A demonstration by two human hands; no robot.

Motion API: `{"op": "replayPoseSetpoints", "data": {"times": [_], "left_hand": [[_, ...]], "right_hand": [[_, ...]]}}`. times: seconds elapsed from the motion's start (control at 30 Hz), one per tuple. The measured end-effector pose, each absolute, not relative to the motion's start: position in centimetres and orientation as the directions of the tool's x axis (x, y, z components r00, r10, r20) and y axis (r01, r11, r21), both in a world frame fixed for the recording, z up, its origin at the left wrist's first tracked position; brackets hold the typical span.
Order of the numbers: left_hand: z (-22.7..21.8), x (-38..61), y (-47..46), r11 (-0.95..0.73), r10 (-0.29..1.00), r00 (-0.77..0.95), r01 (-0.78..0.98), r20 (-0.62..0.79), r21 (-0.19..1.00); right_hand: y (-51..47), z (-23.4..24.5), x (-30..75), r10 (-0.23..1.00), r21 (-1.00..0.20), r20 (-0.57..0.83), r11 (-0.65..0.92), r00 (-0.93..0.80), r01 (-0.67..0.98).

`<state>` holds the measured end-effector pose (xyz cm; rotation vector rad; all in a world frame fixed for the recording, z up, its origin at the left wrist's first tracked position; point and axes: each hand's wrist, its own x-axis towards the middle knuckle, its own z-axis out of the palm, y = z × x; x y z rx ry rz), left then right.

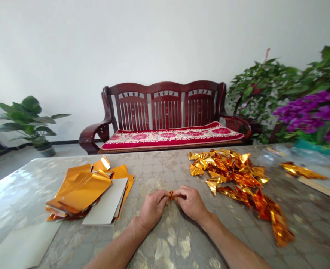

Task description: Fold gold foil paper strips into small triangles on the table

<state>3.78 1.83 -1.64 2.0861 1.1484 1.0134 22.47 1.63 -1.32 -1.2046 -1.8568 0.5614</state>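
Between my two hands, at the middle of the table, a small piece of folded gold foil paper (171,195) shows. My left hand (154,205) pinches its left side with thumb and fingers. On the other side my right hand (191,201) grips it the same way, the fingers curled. Most of the foil is hidden by the fingertips. To the left lies a loose stack of flat gold foil sheets (83,188), a few turned pale side up. A heap of folded gold foil pieces (229,168) spreads out on the right.
A patterned cover lies over the table (150,168). One pale sheet (24,244) rests at the front left. Clear plastic wrapping (316,158) and a board (326,183) are at the right. Beyond stand a wooden bench (165,112), a potted plant (33,119) and purple flowers (313,112).
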Motion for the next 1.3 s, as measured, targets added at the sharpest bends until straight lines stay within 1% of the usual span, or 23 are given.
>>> {"op": "replayPoseSetpoints", "data": {"times": [0.37,0.53,0.67,0.8,0.97,1.07,1.23,1.3], "left_hand": [[-1.79,3.74,2.11,-0.417,0.905,0.274,0.413,0.326,0.809],[-1.56,3.80,2.12,-0.407,0.911,0.252,0.424,0.327,0.809],[-1.61,3.81,2.18,-0.396,0.916,0.229,0.382,0.330,0.835],[-1.85,3.70,2.32,-0.393,0.917,0.216,0.356,0.335,0.848],[-1.91,3.67,2.42,-0.386,0.919,0.230,0.360,0.320,0.849],[-1.92,3.67,2.39,-0.417,0.908,0.227,0.394,0.352,0.819],[-1.95,3.41,2.43,-0.522,0.836,0.147,0.510,0.528,0.684],[-1.93,3.28,2.49,-0.545,0.809,0.144,0.546,0.570,0.637]], "right_hand": [[1.80,-1.21,22.45,0.892,-0.753,0.419,0.447,-0.172,0.483],[1.90,-1.33,22.44,0.893,-0.762,0.422,0.443,-0.158,0.472],[2.00,-1.31,22.44,0.887,-0.771,0.443,0.451,-0.130,0.450],[2.06,-1.33,22.50,0.885,-0.780,0.452,0.452,-0.108,0.433],[2.06,-1.37,22.56,0.892,-0.779,0.435,0.441,-0.122,0.445],[2.11,-1.39,22.58,0.892,-0.775,0.436,0.441,-0.121,0.452],[2.20,-1.50,22.56,0.892,-0.778,0.441,0.435,-0.099,0.453],[2.21,-1.52,22.55,0.895,-0.783,0.435,0.429,-0.096,0.451]]}}
